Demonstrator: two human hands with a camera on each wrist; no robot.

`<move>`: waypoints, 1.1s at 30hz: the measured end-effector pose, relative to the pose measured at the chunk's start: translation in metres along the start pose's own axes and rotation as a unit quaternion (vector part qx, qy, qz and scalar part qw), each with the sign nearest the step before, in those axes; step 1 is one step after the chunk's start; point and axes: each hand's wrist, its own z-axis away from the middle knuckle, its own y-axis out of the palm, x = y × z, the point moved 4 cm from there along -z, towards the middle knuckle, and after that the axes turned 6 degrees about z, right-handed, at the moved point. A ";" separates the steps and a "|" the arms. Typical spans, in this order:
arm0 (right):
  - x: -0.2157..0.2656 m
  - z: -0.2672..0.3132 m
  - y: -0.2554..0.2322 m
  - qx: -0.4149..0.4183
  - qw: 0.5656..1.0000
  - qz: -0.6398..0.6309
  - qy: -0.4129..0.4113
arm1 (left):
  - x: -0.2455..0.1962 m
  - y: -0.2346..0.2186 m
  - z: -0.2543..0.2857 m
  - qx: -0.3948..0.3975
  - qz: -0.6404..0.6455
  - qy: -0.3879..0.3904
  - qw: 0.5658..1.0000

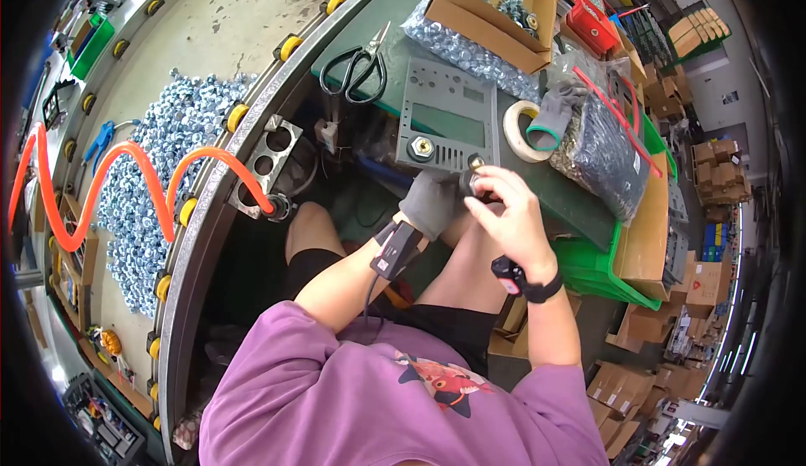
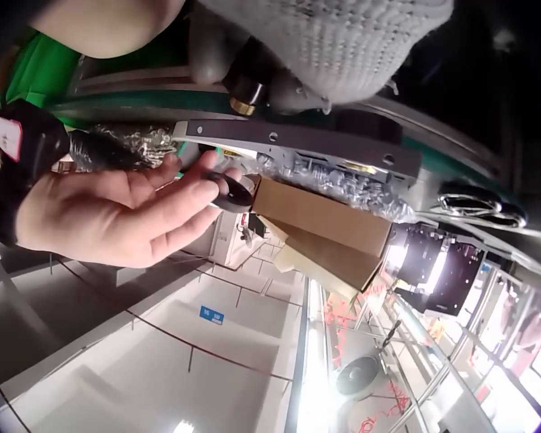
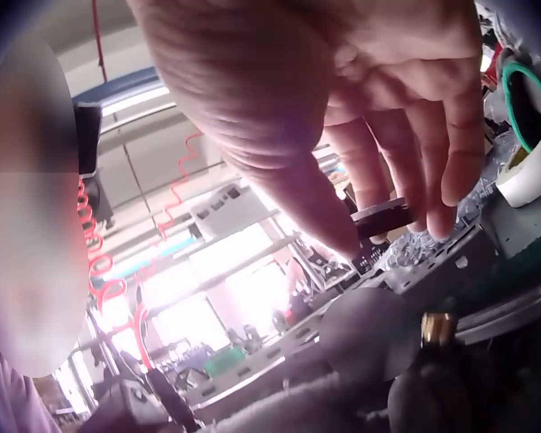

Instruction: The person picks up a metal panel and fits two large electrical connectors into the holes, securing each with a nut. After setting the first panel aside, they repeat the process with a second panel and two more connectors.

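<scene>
My left hand [image 1: 431, 204], in a grey knitted glove, is over the lap just below the near edge of a grey metal panel [image 1: 417, 101]. It grips a small dark fitting with a brass end [image 2: 244, 103]; the brass end [image 3: 438, 328] sticks out past the gloved fingers. My bare right hand [image 1: 516, 224] is close to the right of it. Thumb and fingers pinch a thin black ring [image 2: 233, 193], held apart from the brass end in both wrist views. A hex-nut fitting [image 1: 421, 148] sits at the panel's near left corner.
Scissors [image 1: 358, 67] lie left of the panel. On the right are a tape roll [image 1: 514, 130], a spare glove [image 1: 561, 113] and a bagged bundle [image 1: 609, 143]. Behind stands a cardboard box [image 1: 470, 8]. An orange coiled hose [image 1: 138, 151] crosses a surface heaped with metal parts [image 1: 168, 147].
</scene>
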 end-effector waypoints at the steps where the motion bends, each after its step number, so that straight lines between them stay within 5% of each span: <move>1: 0.005 0.005 0.000 -0.009 1.000 -0.018 0.002 | 0.046 0.020 0.004 0.044 -0.077 0.004 0.996; 2: 0.009 0.009 -0.001 -0.019 0.999 -0.037 0.005 | 0.041 0.019 0.003 0.045 -0.076 0.003 0.996; 4: 0.012 0.017 0.001 -0.032 0.998 -0.055 0.020 | 0.003 0.012 0.010 -0.010 -0.294 0.143 0.945; 5: 0.013 0.020 0.001 -0.050 0.996 -0.063 0.031 | 0.005 0.014 0.014 0.052 -0.287 0.063 0.954; 9: 0.014 0.026 0.002 -0.078 0.990 -0.098 0.069 | 0.008 0.017 0.028 0.016 -0.190 0.047 0.980; 12: 0.015 0.027 0.001 -0.080 0.985 -0.129 0.087 | 0.005 0.011 0.026 0.034 -0.287 0.089 0.953; 13: 0.016 0.027 0.000 -0.079 0.982 -0.145 0.095 | 0.010 0.007 0.030 0.049 0.145 -0.100 0.983; 14: 0.018 0.028 -0.001 -0.076 0.982 -0.146 0.095 | 0.005 0.005 0.029 0.047 0.145 -0.101 0.983; 15: 0.018 0.027 -0.002 -0.077 0.969 -0.202 0.120 | -0.007 -0.001 0.027 0.021 -0.101 0.037 0.994; 16: 0.017 0.028 -0.002 -0.079 0.952 -0.257 0.146 | -0.019 -0.001 0.029 -0.005 -0.339 0.173 0.925; 20: 0.016 0.028 -0.002 -0.076 0.912 -0.335 0.224 | -0.030 0.001 0.032 -0.019 -0.478 0.189 0.858; 21: 0.017 0.029 -0.001 -0.076 0.912 -0.334 0.225 | -0.038 -0.002 0.029 -0.023 -0.350 0.149 0.925; 22: 0.018 0.030 0.000 -0.087 0.906 -0.345 0.228 | -0.040 -0.003 0.030 -0.023 -0.349 0.148 0.925; 23: 0.018 0.031 0.000 -0.098 0.900 -0.356 0.231 | -0.035 -0.006 0.030 -0.003 -0.024 0.054 0.998; 24: 0.018 0.031 0.000 -0.098 0.900 -0.355 0.232 | -0.028 -0.004 0.030 0.018 0.304 -0.045 0.952; 25: 0.017 0.031 0.000 -0.100 0.907 -0.344 0.220 | -0.014 0.003 0.032 0.000 0.541 -0.084 0.837; 26: 0.016 0.031 -0.001 -0.104 0.914 -0.332 0.208 | -0.017 -0.001 0.029 0.001 0.541 -0.084 0.837; 28: 0.010 0.030 -0.002 -0.100 0.920 -0.324 0.194 | -0.033 -0.007 0.024 0.074 0.688 -0.120 0.712; 30: 0.004 0.028 -0.001 -0.094 0.926 -0.319 0.181 | -0.038 -0.011 0.023 0.066 0.678 -0.129 0.721; 33: -0.001 0.022 -0.001 -0.066 0.974 -0.182 0.114 | -0.010 0.003 0.021 0.036 0.691 -0.255 0.676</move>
